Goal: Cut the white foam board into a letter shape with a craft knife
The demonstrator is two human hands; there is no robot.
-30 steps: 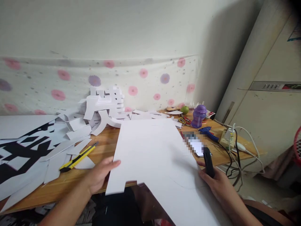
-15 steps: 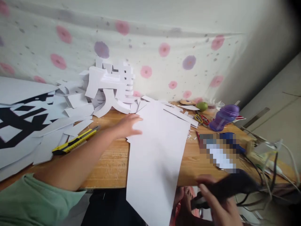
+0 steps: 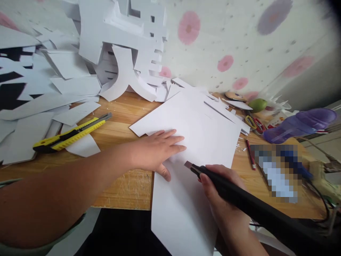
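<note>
A large white board [image 3: 191, 124] lies on the wooden table [image 3: 122, 185] and hangs over its front edge. On the board's left part my left hand [image 3: 157, 149] rests flat with its fingers spread, holding nothing. My right hand [image 3: 226, 192] is wrapped round a black cutting tool [image 3: 239, 199] with a short metal blade [image 3: 188, 164]. The blade tip points left, over the board, a little to the right of my left thumb. Whether the tip touches the surface I cannot tell.
A yellow utility knife [image 3: 71, 137] lies at the left beside white offcuts [image 3: 69, 85]. Cut white shapes [image 3: 122, 67] stand at the back. A purple bottle [image 3: 298, 124], scissors [image 3: 255, 124], a red pencil [image 3: 250, 154] and cables are at the right.
My left hand has come down flat onto the board. My right hand has brought the black tool from the lower right over the board. The view has moved closer, and the board has turned slightly.
</note>
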